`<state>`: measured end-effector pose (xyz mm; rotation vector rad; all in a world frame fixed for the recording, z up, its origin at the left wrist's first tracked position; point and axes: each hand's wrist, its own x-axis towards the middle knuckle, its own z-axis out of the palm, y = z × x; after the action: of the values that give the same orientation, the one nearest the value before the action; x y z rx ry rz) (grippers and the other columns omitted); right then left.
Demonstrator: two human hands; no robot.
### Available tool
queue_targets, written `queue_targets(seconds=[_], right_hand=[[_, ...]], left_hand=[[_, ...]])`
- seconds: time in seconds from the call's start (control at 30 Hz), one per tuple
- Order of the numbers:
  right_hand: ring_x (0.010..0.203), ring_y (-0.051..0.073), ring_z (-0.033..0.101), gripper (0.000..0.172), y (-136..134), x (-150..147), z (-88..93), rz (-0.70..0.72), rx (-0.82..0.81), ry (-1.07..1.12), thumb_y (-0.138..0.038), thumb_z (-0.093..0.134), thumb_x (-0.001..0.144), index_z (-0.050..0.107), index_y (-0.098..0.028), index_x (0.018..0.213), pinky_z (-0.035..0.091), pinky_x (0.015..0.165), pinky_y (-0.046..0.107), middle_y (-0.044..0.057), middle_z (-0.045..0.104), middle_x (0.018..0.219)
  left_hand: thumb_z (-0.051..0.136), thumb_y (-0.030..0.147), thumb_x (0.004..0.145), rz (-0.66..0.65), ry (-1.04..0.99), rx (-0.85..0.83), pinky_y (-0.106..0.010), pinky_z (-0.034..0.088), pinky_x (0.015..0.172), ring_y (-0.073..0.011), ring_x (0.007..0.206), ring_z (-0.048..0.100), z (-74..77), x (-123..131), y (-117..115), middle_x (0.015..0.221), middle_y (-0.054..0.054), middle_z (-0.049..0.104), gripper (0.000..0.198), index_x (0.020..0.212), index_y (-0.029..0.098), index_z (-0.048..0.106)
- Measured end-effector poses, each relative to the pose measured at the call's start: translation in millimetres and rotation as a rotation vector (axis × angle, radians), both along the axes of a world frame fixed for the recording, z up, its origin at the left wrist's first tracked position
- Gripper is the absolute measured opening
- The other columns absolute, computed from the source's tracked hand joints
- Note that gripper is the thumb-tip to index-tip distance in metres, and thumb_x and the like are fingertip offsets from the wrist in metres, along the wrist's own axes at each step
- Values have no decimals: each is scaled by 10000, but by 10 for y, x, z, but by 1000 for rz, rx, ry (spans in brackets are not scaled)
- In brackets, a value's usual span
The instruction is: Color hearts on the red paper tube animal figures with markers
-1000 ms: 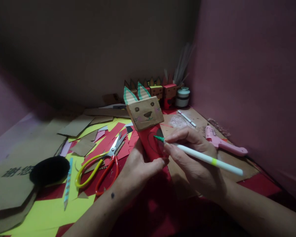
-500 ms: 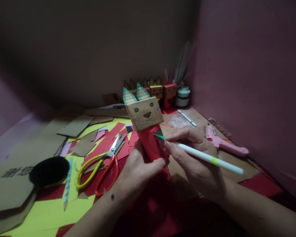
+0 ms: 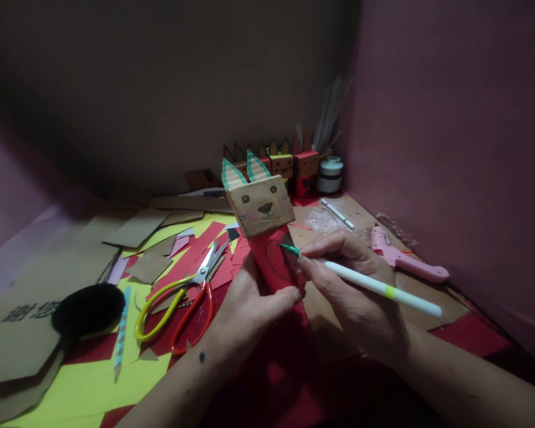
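My left hand grips the red body of a cardboard animal figure, which has a drawn face and green-striped ears. My right hand pinches a white pen with a green tip. The tip touches the red body just below the head, beside a dark drawn curve. Both hands are closed around what they hold.
Scissors with yellow and red handles lie left on red, yellow and brown paper scraps. A pink glue gun, a white marker and a small jar are at the right. More box figures stand by the wall. A black pad lies at left.
The pen tip has shifted very slightly on the red body. The figure has tipped a touch to the left. Both hands keep their grip.
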<state>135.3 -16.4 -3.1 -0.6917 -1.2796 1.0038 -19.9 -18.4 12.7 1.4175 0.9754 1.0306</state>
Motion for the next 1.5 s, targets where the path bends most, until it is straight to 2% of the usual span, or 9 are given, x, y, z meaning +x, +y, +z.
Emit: queue_targets(seconds=[0.2,0.5,0.67,0.83,0.97,1.1,1.23,1.5], right_hand=[[670,105,582,125,-18,11,-27,5,-1,-12,-171,717,920,713,-293,948,473,585,224,-35,647,810],[719,111,592,108,-22,-10,0,-46,17,-82,-193,724,916,720,-300,933,482,633,228,-34,655,839],[712,132,608,121,-37,-11,-1,-20,-1,-49,-176,720,912,724,-295,935,484,586,238,-21,672,822],[764,147,634,111,-42,-2,-7,-6,-8,7,-175,721,909,716,-285,923,518,643,267,-10,696,880],[711,136,621,100,-43,2,-22,-19,-20,12,-189,731,906,712,-287,914,518,635,271,-22,691,843],[723,138,624,90,-41,2,-22,-35,-9,-12,-200,738,903,718,-284,927,503,609,259,-14,694,861],[671,123,588,104,-44,-15,-4,-31,-5,-28,-187,729,907,718,-290,922,472,571,241,-26,655,792],[708,138,596,113,-65,-17,14,-3,-20,-35,-180,742,893,724,-289,916,441,525,231,-7,663,823]], left_hand=[[689,170,853,-10,20,36,-371,521,966,-229,1009,642,37,28,13,1040,-48,718,180,1026,195,648],[686,158,831,0,24,36,-328,517,847,-193,890,586,42,51,8,919,-11,627,148,906,209,569],[692,167,837,-5,17,26,-348,518,902,-203,937,605,48,41,5,967,-20,653,176,968,209,584],[689,175,844,-1,28,25,-360,526,929,-206,922,624,54,41,-2,948,-25,684,145,966,203,617],[703,180,834,1,18,17,-366,526,942,-223,978,641,43,39,-13,1008,-36,699,209,1021,208,615],[702,179,830,12,30,26,-364,530,909,-220,946,628,41,45,-11,973,-33,677,186,979,207,595],[693,163,827,7,38,46,-341,530,856,-213,932,611,32,50,5,959,-28,656,179,959,208,582],[708,166,820,10,-4,0,-352,543,882,-229,982,640,26,59,-10,1018,-38,674,270,1054,204,579]])
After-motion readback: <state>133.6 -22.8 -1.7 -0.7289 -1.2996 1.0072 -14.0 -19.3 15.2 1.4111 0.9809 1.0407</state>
